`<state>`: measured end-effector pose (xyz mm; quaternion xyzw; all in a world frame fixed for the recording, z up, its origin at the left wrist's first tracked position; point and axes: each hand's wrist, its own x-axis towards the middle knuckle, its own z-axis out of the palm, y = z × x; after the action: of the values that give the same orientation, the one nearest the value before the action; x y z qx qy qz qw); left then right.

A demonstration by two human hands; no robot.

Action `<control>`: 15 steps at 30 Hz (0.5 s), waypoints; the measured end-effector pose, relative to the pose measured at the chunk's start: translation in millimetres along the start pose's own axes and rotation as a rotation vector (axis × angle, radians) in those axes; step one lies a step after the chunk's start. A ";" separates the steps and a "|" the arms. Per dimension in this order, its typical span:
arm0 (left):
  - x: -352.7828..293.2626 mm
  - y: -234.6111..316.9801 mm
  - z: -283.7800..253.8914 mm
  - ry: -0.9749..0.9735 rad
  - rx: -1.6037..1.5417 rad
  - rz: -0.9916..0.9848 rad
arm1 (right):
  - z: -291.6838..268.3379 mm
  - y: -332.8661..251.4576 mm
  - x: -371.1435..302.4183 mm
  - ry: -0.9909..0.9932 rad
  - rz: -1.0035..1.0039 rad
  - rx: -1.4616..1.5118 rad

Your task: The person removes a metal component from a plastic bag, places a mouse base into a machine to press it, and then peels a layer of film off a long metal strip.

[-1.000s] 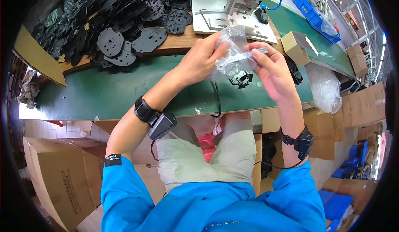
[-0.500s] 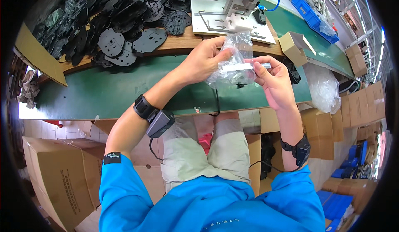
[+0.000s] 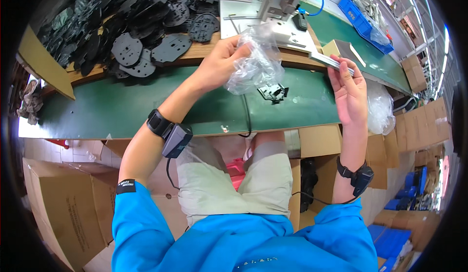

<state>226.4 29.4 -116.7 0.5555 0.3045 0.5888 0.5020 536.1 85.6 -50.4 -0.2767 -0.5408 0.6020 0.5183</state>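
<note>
My left hand [image 3: 219, 66] is closed on a crumpled clear plastic bag [image 3: 259, 64], lifted above the green table. To its right, my right hand [image 3: 348, 89] pinches a slim silver bar [image 3: 326, 60] between thumb and fingers, apart from the bag. It could be one strip or a small stack; I cannot tell. On the table just below the bag lies a small black-and-silver part [image 3: 274, 93], its upper side partly covered by the plastic.
Dark shaped plates [image 3: 170, 47] pile up at the back left. A bench machine [image 3: 282, 3] with a screen stands behind my hands. An open small carton [image 3: 343, 52] sits beside the right hand, and a blue bin [image 3: 363, 23] is farther right. Black cable [image 3: 247, 116] crosses the table edge.
The right hand has pulled the silver bar out of the bag and moved it right. The left hand has shifted slightly left with the bag. More of the black-and-silver part shows.
</note>
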 end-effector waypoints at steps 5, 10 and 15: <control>-2.8 -11.8 -2.8 0.075 0.057 -0.056 | 11.5 -5.4 -19.0 -0.073 -0.073 -0.027; 0.3 -17.0 -11.2 0.247 -0.014 -0.098 | 11.3 -5.3 -31.6 -0.077 -0.079 -0.048; 0.5 -11.0 -11.9 0.079 -0.216 -0.093 | 12.7 -7.4 -47.0 -0.091 -0.056 0.040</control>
<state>217.8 35.6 -128.9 0.4600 0.2842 0.6155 0.5733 541.7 36.8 -50.8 -0.2232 -0.5591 0.6100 0.5154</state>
